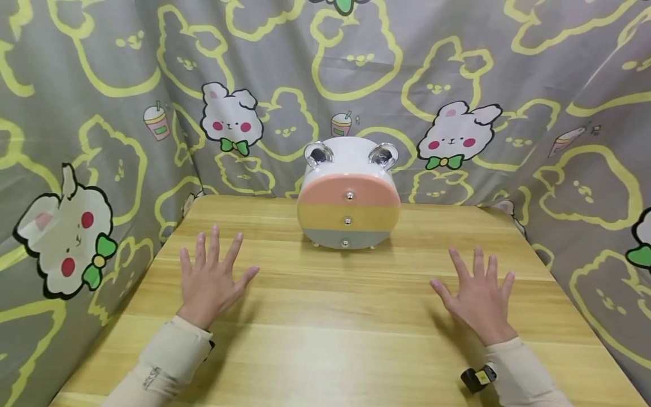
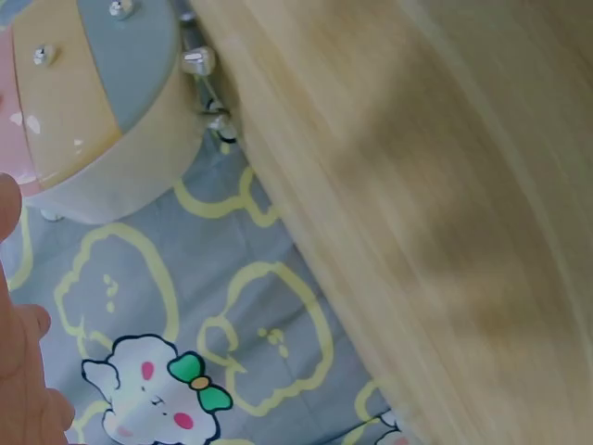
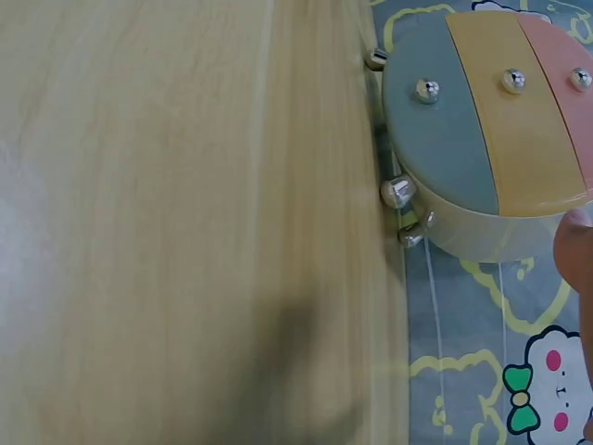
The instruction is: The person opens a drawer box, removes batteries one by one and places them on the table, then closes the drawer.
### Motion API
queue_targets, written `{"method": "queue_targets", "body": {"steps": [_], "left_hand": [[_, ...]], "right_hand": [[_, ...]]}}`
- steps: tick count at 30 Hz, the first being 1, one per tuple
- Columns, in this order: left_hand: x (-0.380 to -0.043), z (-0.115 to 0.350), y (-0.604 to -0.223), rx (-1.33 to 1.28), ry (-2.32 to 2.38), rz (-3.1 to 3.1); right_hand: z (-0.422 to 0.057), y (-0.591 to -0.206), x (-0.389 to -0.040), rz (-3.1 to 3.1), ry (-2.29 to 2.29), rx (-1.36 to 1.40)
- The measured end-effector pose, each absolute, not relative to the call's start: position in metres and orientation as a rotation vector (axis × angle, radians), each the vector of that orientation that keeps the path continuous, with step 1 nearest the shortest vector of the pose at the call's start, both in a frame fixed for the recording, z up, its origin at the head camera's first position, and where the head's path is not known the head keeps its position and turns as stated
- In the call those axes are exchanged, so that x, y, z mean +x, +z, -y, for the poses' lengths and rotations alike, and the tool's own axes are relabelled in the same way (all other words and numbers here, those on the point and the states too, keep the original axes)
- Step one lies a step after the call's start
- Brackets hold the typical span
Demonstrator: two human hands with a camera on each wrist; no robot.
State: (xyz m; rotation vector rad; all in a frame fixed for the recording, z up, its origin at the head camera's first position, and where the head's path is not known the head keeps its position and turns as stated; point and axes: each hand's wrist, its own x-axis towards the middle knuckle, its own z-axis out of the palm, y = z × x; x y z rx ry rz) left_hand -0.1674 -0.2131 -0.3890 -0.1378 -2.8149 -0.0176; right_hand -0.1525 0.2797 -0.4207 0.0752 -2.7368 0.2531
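Note:
A small rounded drawer box (image 1: 348, 212) stands at the back middle of the table, white with two silvery ears on top. Its front has three bands, pink, yellow and grey-blue, each with a round silver knob. To its left, my left hand (image 1: 209, 285) is spread over the table with straight fingers, holding nothing. My right hand (image 1: 480, 299) is spread the same way on the right side, apart from the box. In the left wrist view the box (image 2: 111, 102) shows at top left, and in the right wrist view the box (image 3: 491, 120) shows at top right, its knobs and silver feet visible.
The wooden table (image 1: 325, 328) reaches back to a grey curtain (image 1: 285, 56) with yellow outlines and white rabbits, which encloses the back and both sides. A dark band with a small device (image 1: 479, 377) sits at the right wrist.

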Motion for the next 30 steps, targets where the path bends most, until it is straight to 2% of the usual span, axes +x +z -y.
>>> {"method": "queue_targets", "body": {"steps": [15, 21, 30], "left_hand": [[-0.176, 0.202, -0.366, -0.142, -0.123, 2.746], [-0.187, 0.193, -0.355, -0.192, -0.255, 2.743], [-0.207, 0.180, -0.336, -0.299, -0.463, 2.776]], "right_hand": [[-0.283, -0.410, -0.157, 2.625, 0.381, 0.229], [-0.278, -0.404, -0.163, 2.567, 0.540, 0.362], [-0.260, -0.402, -0.176, 2.607, 0.751, 0.398]]}}
